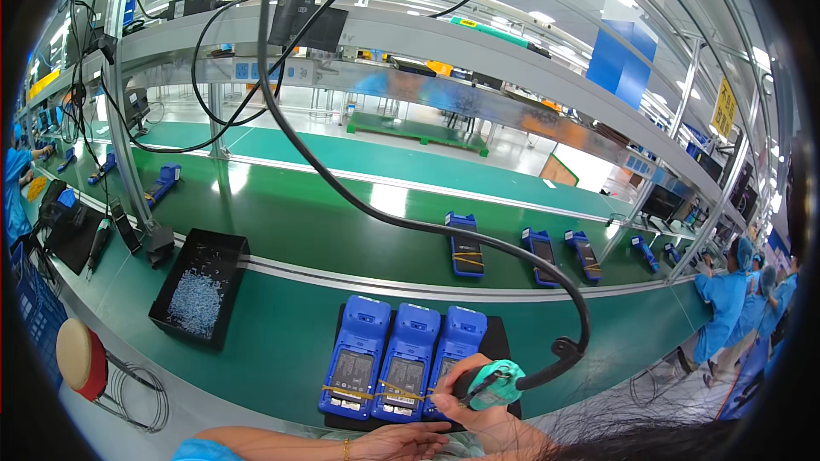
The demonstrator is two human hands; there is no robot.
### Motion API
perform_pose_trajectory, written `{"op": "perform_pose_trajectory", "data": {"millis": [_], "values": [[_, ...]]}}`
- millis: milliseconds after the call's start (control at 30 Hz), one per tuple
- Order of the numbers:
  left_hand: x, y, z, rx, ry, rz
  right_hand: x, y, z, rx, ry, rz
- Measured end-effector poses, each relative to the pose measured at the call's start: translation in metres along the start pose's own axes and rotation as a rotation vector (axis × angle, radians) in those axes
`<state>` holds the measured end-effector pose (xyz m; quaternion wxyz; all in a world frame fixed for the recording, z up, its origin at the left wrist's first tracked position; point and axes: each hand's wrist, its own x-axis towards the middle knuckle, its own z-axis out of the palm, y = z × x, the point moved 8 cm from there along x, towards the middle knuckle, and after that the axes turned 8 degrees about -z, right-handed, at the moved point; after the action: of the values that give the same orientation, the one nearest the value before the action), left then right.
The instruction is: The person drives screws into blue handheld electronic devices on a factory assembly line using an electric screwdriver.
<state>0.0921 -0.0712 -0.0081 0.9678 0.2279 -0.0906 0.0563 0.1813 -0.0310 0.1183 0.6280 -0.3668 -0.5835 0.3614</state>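
Three blue handheld terminals lie side by side on a black mat (498,341), backs up with dark batteries showing: a left one (352,363), a middle one (407,363) and a right one (462,333). Yellow rubber bands cross their lower ends. My right hand (465,397) is closed around a powered hand tool (498,382) with a green wrap, joined to a thick black cable; its tip is hidden. This hand covers the lower part of the right terminal. Below the middle terminal, my left hand (400,441) lies with fingers stretched out, nothing visible in it.
A black box (232,294) of small pale-blue pieces stands left on the green bench. Beyond a metal rail, a green conveyor carries more blue terminals (464,245). The thick black cable (342,183) arches across the view. Several people in blue (726,299) stand far right; a stool (75,354) is left.
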Motion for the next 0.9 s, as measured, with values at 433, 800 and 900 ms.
{"op": "perform_pose_trajectory", "data": {"millis": [433,800,900], "values": [[-0.001,0.019,0.019,0.777,0.141,-0.022,0.013,0.0,0.007,-0.201,-0.076,-0.027],[0.004,-0.001,-0.008,0.116,0.125,-0.114,0.008,-0.01,0.001,-0.155,0.008,-0.051],[0.006,-0.009,-0.018,-0.084,0.119,-0.137,0.002,-0.019,-0.005,0.009,0.048,-0.023]]}}
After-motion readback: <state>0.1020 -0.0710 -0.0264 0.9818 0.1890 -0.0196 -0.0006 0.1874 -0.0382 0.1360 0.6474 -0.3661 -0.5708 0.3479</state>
